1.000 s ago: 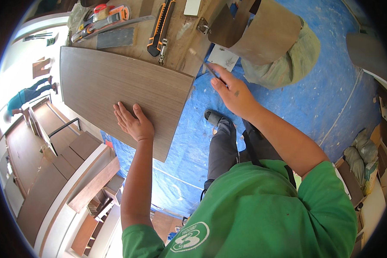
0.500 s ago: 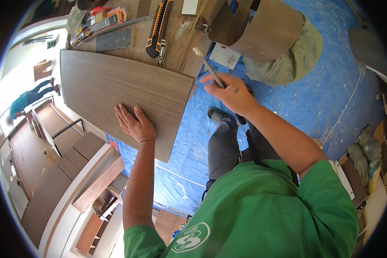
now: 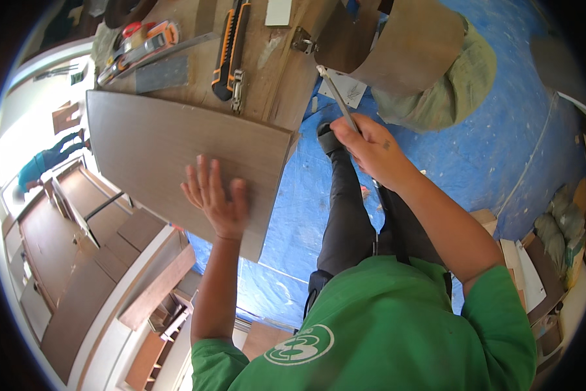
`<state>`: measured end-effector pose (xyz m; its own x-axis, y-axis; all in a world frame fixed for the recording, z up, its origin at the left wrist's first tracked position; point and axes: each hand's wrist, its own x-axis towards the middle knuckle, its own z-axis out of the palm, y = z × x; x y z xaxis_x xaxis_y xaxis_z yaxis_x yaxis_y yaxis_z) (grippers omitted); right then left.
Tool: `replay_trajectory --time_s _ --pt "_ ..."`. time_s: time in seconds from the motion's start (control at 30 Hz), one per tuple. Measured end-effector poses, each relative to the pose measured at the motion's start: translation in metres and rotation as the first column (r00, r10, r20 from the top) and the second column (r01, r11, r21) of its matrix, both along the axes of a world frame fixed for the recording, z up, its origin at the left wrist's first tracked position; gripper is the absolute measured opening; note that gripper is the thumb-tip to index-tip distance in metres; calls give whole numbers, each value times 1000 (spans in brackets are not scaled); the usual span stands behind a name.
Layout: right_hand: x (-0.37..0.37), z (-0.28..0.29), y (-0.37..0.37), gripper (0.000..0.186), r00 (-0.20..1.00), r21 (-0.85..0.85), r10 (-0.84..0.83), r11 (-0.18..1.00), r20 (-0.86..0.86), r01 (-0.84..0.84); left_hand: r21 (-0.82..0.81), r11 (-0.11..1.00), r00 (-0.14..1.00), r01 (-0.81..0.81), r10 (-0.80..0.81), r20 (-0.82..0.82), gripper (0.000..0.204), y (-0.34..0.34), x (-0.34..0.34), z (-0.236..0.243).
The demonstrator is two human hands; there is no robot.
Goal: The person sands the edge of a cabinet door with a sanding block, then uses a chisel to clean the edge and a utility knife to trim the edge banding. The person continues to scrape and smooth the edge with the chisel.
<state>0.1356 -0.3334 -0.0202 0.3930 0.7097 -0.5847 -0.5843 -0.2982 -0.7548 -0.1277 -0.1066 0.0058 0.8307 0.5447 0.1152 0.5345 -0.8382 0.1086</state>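
A grey-brown wood-grain panel [image 3: 188, 143] lies partly over the edge of a wooden workbench [image 3: 273, 85], its near end jutting out past the bench. Over the panel's near part, my left hand [image 3: 218, 199] is open with fingers spread, slightly blurred; whether the palm touches the surface I cannot tell. My right hand [image 3: 374, 150], to the right of the panel, grips a thin grey stick with a pale tip [image 3: 337, 94]. The stick points up and away from me, its tip close to the bench's right edge. My fist hides its lower part.
On the bench lie an orange-and-black utility knife [image 3: 229, 52], a metal hinge [image 3: 237, 91], a handsaw [image 3: 136, 55] and a white block [image 3: 278, 12]. A curved brown sheet [image 3: 416, 45] stands beyond my right hand. Blue tarp [image 3: 501, 130] covers the floor. Another person [image 3: 42, 163] is far left.
My left hand has shifted slightly right on the panel, its fingers more raised. My right hand has moved right and down with the stick. One foot has stepped forward.
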Motion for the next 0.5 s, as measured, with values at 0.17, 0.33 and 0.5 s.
replay_trajectory --time_s 0.17,0.33,0.5 --pt "10 19 -28 59 999 -138 -35 990 -3 34 -56 945 945 322 -324 -37 51 -39 122 33" --pt "-12 15 -27 55 994 -163 -104 981 12 105 -221 860 885 460 -463 44 26 -17 138 25" --pt "-21 21 -19 49 991 -123 -79 988 105 92 -296 759 810 581 -576 112 25 -6 143 26"
